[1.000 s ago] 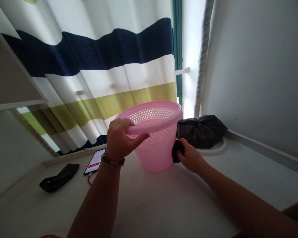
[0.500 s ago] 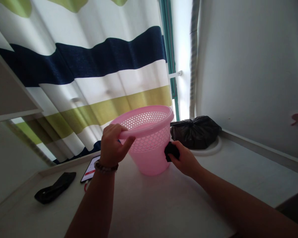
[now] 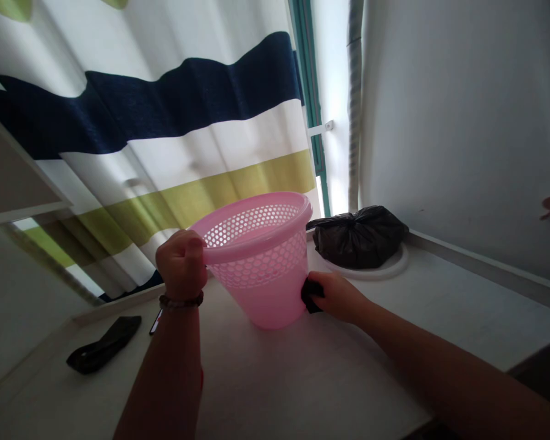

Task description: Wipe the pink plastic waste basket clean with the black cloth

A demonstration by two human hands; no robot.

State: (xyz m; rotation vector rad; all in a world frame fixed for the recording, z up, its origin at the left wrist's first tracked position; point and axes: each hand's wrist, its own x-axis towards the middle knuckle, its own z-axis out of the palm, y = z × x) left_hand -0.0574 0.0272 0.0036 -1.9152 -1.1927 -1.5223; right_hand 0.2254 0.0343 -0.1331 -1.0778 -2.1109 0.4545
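Observation:
A pink plastic basket (image 3: 275, 299), with a band of round holes below its rim, stands tilted a little on the white surface (image 3: 266, 385). My left hand (image 3: 182, 263), with a beaded bracelet at the wrist, is closed around the basket's rim at its left side. Pinched in my right hand (image 3: 339, 296) is a black cloth (image 3: 311, 294), pressed against the lower right of the basket's outer wall. The cloth is bunched up, and most of it is hidden by my fingers.
A knotted black plastic bag (image 3: 362, 237) rests on a round white lid-like piece (image 3: 385, 269) behind my right hand. At the left lies a folded black item (image 3: 104, 344). A phone or tablet (image 3: 156, 321) is mostly behind my left forearm. A striped curtain (image 3: 187, 110) hangs behind.
My left hand has shifted left along the rim and closed into a fist around it. The basket has turned and moved slightly left. My right hand has moved the cloth slightly lower.

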